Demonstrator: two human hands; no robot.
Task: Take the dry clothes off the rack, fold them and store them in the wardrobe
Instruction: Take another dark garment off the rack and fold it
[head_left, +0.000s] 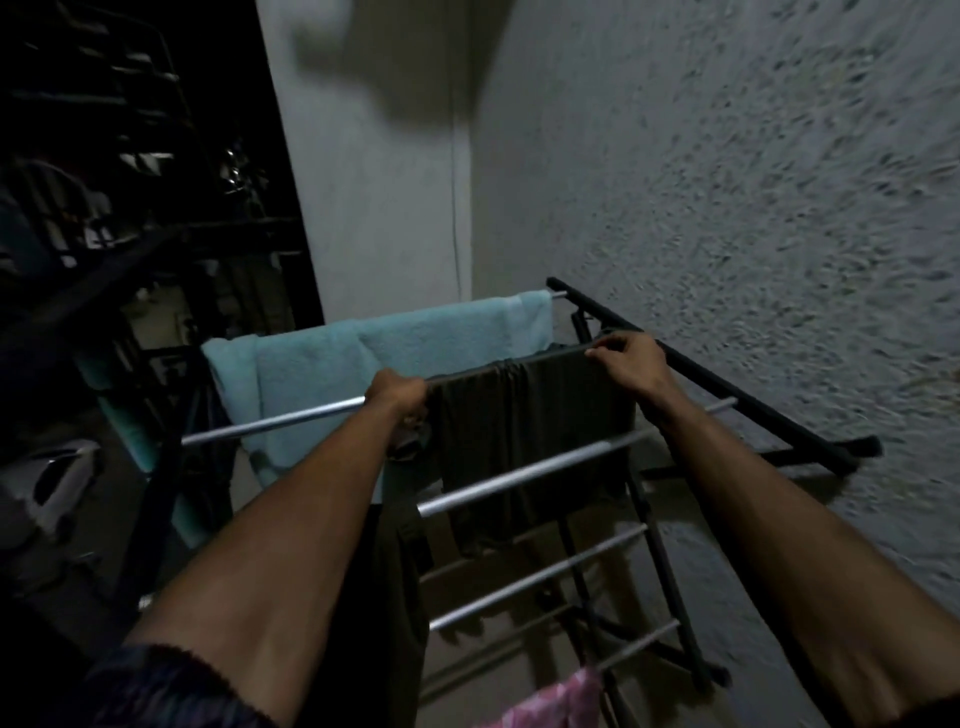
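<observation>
Fingers of the left hand (399, 397) curled tight around the left top edge of a dark olive garment (524, 441), bunching the cloth right at the silver rail (275, 422) it hangs over. Fingertips of the right hand (626, 358) pinching the same garment's right top corner, knuckles up, thumb tucked underneath, out by the far end of that rail. Between the two grips, cloth stretched along the bar with a gathered fold near the middle, the rest hanging straight down behind the next rail nearer the body. Just beyond the knuckles, a pale blue towel (332, 364) draped over the rearmost rail of the drying rack (717, 384), spreading left past the left hand and hanging below it. Beside the right hand, the rack's black side bar slanting along a rough textured wall (753, 208). Below both forearms, more silver rails stepping down toward the body, with a patch of pink patterned cloth (556, 701) hanging at the lowest one. Far left of the left hand, dim shelving (104, 156) in shadow, contents too dark to make out. At the left elbow, a dark patterned sleeve edge (166, 686).
</observation>
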